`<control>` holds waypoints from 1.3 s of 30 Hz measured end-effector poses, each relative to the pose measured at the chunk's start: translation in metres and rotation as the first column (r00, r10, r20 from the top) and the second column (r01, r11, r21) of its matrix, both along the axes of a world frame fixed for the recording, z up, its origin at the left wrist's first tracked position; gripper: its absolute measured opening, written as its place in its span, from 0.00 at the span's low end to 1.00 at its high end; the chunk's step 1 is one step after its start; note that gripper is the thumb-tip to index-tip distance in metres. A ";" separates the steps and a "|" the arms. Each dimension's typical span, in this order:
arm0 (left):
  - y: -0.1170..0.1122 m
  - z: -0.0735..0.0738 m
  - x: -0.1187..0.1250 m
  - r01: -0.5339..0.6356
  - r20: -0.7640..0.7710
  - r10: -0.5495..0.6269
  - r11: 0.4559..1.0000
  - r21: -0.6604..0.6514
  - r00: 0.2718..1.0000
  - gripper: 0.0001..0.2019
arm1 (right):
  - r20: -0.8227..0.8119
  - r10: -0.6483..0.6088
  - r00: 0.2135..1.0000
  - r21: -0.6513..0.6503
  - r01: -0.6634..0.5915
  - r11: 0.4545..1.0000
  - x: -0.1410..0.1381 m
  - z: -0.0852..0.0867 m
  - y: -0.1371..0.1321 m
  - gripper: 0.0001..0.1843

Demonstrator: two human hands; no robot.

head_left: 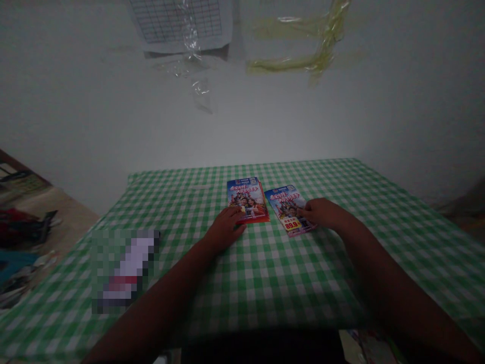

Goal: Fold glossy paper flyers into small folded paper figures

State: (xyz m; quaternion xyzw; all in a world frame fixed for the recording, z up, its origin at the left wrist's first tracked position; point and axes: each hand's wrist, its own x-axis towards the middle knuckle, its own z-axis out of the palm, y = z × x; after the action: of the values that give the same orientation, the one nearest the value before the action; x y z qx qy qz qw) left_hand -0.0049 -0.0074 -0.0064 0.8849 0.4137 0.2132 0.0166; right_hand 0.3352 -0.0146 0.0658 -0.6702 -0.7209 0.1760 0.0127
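A small stack of colourful leaflets point(248, 194) lies on the green-and-white checked tablecloth point(265, 283), its edges slightly fanned at the right. My left hand point(224, 230) rests at the stack's lower left corner, fingers stretched over it and the thumb apart. To the right, a similar leaflet point(282, 202) with a yellow "89.9" price patch lies tilted on the cloth. My right hand point(320, 212) holds this leaflet by its right edge, with the fingers over its printed face. The underside of that grip is hidden.
A blurred-out phone-like object point(131, 263) lies on the table at the left, beside my left forearm. A white wall point(235, 126) stands behind the table, with taped-up paper point(182, 23) on it. Assorted items point(22, 232) are on the floor at the far left.
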 end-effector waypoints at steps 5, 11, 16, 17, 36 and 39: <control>-0.002 0.003 0.002 -0.005 -0.005 0.005 1.000 -0.001 1.000 0.19 | 0.211 -0.062 0.975 0.135 0.033 0.990 -0.016 0.010 -0.012 0.31; 0.000 0.000 0.001 -0.016 0.026 0.015 0.999 0.036 1.000 0.18 | -0.239 0.138 0.961 0.410 -0.029 0.911 -0.064 -0.010 -0.022 0.15; 0.003 -0.004 0.001 0.006 0.057 -0.010 0.998 0.065 0.998 0.19 | -0.505 0.373 0.778 0.479 -0.107 0.871 -0.099 -0.047 -0.018 0.19; 0.004 -0.005 0.001 0.009 0.058 -0.013 0.998 0.068 0.998 0.19 | -0.506 0.385 0.772 0.496 -0.104 0.862 -0.103 -0.052 -0.017 0.22; 0.013 0.004 -0.021 -0.022 0.058 0.022 1.000 -0.002 0.998 0.13 | -0.695 0.183 0.695 0.310 0.060 0.949 -0.146 -0.049 0.018 0.05; 0.017 0.007 -0.032 -0.046 0.057 0.047 0.999 -0.018 0.997 0.12 | -0.718 0.191 0.670 0.297 0.046 0.954 -0.159 -0.050 0.021 0.05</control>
State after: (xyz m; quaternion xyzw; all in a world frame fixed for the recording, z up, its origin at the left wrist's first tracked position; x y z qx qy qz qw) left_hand -0.0368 0.0093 0.0009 0.8685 0.4352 0.2352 0.0308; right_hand 0.1763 0.0062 0.0160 -0.5024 -0.6976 0.3247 0.3943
